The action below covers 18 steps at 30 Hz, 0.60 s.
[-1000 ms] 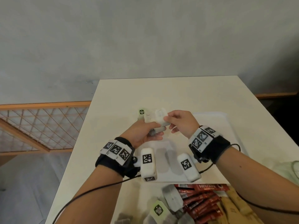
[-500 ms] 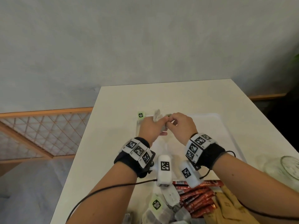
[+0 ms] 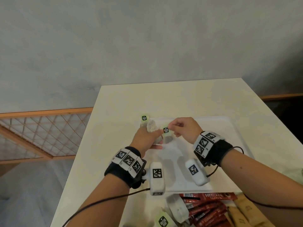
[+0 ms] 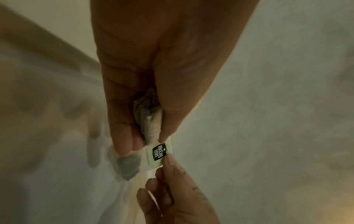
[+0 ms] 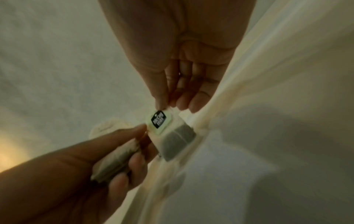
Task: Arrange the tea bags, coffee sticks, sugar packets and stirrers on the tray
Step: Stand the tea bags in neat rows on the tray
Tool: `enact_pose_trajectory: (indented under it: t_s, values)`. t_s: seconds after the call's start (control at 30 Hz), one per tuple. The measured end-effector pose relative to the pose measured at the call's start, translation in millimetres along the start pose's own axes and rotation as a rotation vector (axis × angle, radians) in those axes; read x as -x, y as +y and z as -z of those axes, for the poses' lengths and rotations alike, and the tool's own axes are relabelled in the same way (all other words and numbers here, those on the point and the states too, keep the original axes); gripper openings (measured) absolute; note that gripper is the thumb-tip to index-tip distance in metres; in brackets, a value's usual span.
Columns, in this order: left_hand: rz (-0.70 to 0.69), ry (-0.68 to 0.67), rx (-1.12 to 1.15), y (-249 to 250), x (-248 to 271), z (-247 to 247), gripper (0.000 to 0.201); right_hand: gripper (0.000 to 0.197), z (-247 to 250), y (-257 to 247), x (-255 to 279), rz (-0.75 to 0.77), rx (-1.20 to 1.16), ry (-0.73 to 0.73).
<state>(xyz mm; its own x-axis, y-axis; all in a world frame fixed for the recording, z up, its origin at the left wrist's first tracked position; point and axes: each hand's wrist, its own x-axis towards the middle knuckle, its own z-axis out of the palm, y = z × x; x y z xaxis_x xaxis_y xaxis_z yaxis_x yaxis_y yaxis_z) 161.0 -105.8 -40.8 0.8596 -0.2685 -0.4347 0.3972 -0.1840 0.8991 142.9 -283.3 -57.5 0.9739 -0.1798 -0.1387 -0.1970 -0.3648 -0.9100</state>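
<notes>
My left hand (image 3: 154, 138) grips a small bunch of tea bags (image 4: 149, 121) over the far left part of the white tray (image 3: 229, 136). My right hand (image 3: 171, 128) pinches the green tag (image 3: 166, 130) of one tea bag (image 3: 168, 139), which hangs right beside the left fingers. In the right wrist view the thumb and forefinger hold this tag (image 5: 159, 121), and the bag (image 5: 176, 144) below it lies close to the tray rim. Another tea bag with a green tag (image 3: 144, 118) lies at the tray's far left corner.
At the table's near edge lies a pile of red coffee sticks (image 3: 209, 208), brown paper packets (image 3: 246, 210) and more tea bags (image 3: 177, 208). A wooden lattice railing (image 3: 41, 136) runs left of the table. Cables trail from both wrists.
The hands met over the tray's far left part. The right hand has since drawn one tea bag by its tag out of the bunch in the left hand.
</notes>
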Motion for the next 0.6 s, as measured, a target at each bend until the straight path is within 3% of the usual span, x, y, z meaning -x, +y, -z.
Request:
enact_pose_trajectory:
  t_s: [0.17, 0.3, 0.6]
  values:
    - [0.131, 0.064, 0.162, -9.8, -8.8, 24.8, 0.027, 0.013, -15.2, 2.7, -33.5, -0.156, 0.014, 0.034]
    - [0.143, 0.002, 0.258, -8.4, -11.8, 39.8, 0.023, 0.012, -26.6, -3.6, -58.4, -0.165, 0.061, 0.102]
    - [0.159, 0.015, 0.36, -2.4, -10.2, 64.8, 0.018, 0.014, -48.9, -16.3, -79.7, -0.151, 0.098, 0.141]
